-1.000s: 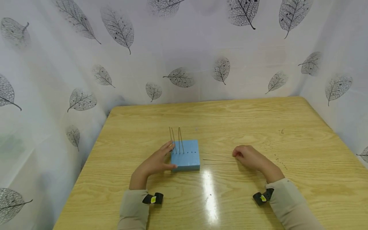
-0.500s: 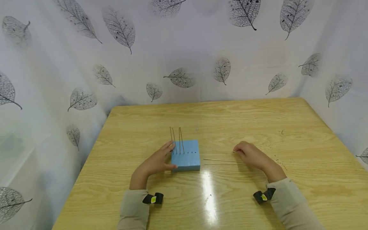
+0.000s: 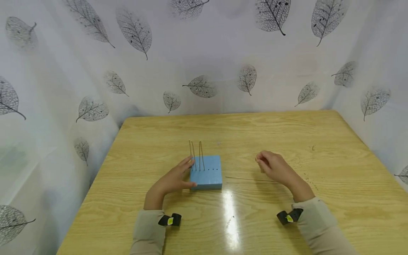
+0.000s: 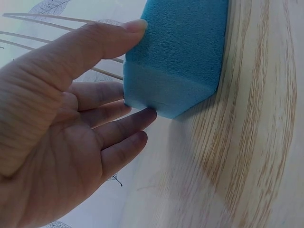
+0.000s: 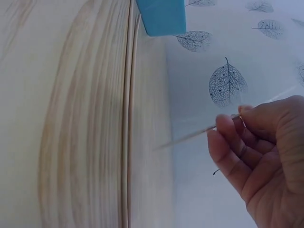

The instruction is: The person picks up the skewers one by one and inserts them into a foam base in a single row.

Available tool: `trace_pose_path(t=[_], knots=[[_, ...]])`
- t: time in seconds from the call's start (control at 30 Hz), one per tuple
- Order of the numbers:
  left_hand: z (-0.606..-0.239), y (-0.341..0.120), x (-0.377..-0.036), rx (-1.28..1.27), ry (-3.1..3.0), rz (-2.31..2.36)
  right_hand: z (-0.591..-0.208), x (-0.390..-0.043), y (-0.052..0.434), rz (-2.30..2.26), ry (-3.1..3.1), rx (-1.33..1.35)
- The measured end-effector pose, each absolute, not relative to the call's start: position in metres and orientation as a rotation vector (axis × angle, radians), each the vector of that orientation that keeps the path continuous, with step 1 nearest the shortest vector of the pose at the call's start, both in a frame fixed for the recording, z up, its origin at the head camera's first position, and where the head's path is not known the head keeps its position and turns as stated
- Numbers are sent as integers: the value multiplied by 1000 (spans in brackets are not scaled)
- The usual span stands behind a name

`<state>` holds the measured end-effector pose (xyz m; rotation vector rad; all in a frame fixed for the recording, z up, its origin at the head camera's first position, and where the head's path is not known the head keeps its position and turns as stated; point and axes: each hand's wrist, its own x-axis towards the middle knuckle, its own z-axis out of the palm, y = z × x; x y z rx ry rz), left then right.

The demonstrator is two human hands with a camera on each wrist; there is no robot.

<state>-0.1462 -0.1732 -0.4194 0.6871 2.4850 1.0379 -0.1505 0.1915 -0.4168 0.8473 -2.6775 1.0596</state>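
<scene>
A blue foam block (image 3: pixel 207 177) sits on the table, with several thin wooden sticks (image 3: pixel 200 152) standing in its row of holes. Three bare holes (image 3: pixel 213 169) show at the row's right end. My left hand (image 3: pixel 170 180) holds the block at its left side; in the left wrist view the thumb (image 4: pixel 135 27) lies on one edge and the fingers touch the adjoining side. To the right, my right hand (image 3: pixel 272 165) is raised over the table. It pinches a thin wooden stick (image 5: pixel 190 136) between thumb and fingers, seen clearly in the right wrist view.
Two more thin sticks (image 3: pixel 245 178) lie side by side on the wooden table (image 3: pixel 255 131), between the block and my right forearm. A white curtain (image 3: pixel 216 53) with leaf prints hangs behind and at the sides.
My right hand has picked up one stick from those lying on the table, and has risen and moved slightly away from me. The left hand stays on the block.
</scene>
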Motion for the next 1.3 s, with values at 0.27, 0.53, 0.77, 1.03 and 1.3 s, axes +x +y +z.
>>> trace_pose_path(t=[0.27, 0.53, 0.77, 1.03, 1.3], knots=[[-421, -174, -145, 685, 2488, 1027, -413, -150, 181, 1207, -2629, 842], [-421, -174, -145, 674, 2489, 1025, -409, -153, 171, 1187, -2584, 902], [-423, -175, -147, 674, 2494, 1020, -405, -156, 159, 1152, -2514, 967], [-421, -176, -146, 658, 2481, 1029, -401, -161, 144, 1120, -2456, 1036], [-421, -175, -147, 671, 2499, 1018, -395, -162, 129, 1141, -2416, 1073]])
